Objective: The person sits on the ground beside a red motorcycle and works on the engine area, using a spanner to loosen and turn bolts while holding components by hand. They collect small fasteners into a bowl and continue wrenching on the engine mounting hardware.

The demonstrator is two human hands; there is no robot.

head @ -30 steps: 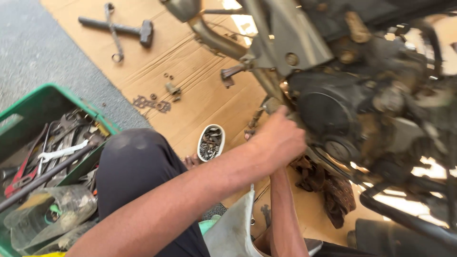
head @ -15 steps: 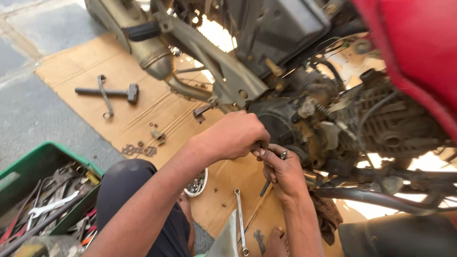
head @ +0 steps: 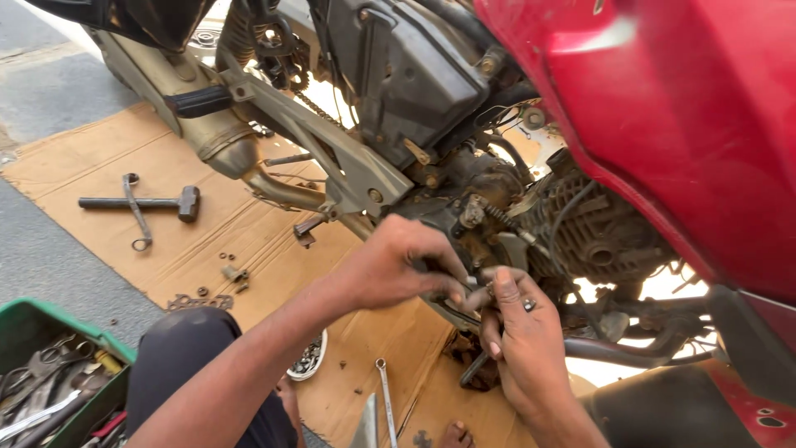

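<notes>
Fingers of two hands meet at the motorcycle engine.

Left hand curls its fingers against the engine's lower casing; right hand presses up just beside it, thumb raised, and whether either grips a part I cannot tell. Below the fingers lie one wrench and one bowl of small parts on the cardboard; far left of them, one hammer and one green crate.
</notes>
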